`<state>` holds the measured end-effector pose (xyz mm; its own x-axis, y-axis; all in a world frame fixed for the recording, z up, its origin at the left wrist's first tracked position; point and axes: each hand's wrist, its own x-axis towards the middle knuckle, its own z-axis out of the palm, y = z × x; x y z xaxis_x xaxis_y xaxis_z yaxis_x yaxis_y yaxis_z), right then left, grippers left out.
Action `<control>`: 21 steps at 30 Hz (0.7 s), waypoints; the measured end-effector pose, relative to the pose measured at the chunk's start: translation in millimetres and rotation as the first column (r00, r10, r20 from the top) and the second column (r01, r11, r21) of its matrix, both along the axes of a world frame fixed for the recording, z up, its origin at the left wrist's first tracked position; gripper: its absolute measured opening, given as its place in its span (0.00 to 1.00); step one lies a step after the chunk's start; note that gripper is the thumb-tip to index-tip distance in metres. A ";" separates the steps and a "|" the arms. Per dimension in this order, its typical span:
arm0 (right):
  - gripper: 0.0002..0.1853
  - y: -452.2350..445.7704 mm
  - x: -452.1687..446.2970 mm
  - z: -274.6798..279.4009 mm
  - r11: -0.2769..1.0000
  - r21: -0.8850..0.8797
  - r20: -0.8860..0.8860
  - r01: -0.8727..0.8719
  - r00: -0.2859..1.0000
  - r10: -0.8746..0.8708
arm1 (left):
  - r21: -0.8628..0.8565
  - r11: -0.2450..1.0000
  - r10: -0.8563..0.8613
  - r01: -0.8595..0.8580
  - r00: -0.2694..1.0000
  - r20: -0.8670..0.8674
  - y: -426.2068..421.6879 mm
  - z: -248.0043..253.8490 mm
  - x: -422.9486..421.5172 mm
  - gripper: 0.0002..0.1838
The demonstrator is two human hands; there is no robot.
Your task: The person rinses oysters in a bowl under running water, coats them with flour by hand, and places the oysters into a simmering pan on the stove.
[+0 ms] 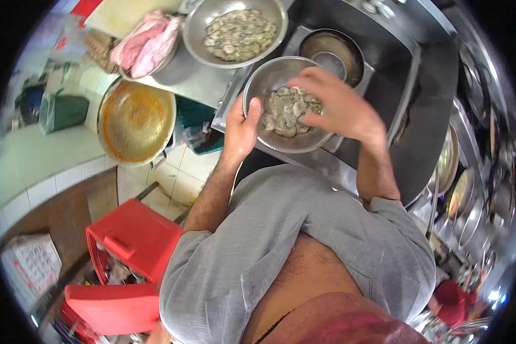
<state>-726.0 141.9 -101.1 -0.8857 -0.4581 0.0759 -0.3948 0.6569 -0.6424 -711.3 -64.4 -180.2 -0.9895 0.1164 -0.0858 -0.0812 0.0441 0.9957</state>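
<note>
The left hand (pixel 242 131) is gripping the steel bowl (pixel 269 143) at left, steadying it; the right hand (pixel 347 106) is arching in, open, seemingly to reach the greyish pieces (pixel 289 112).

The right hand (pixel 341 106) covers part of the small grey pieces (pixel 286 109) in the round silver metal bowl (pixel 295 144), whose wall hides most fingers of the left hand (pixel 241 131). Writing on the white angular sheet (pixel 33 266) is too small (I cannot read any word). The round metal pans (pixel 470 221) are blurred.
</note>
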 end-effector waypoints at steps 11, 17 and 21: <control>0.16 0.6 15.2 -83.3 0.953 0.062 -0.055 0.297 0.954 -0.294 | -0.042 0.959 -0.282 0.280 0.958 -0.061 32.2 -54.7 -13.3 0.17; 0.20 0.2 26.4 -51.9 0.947 -0.078 -0.143 0.313 0.936 -0.321 | 0.027 0.963 -0.264 0.269 0.956 -0.130 46.6 -53.1 -23.0 0.17; 0.19 9.0 26.2 -37.5 0.977 -0.097 -0.077 0.191 0.977 -0.199 | -0.012 0.962 -0.271 0.272 0.957 -0.101 49.0 -47.8 -28.3 0.16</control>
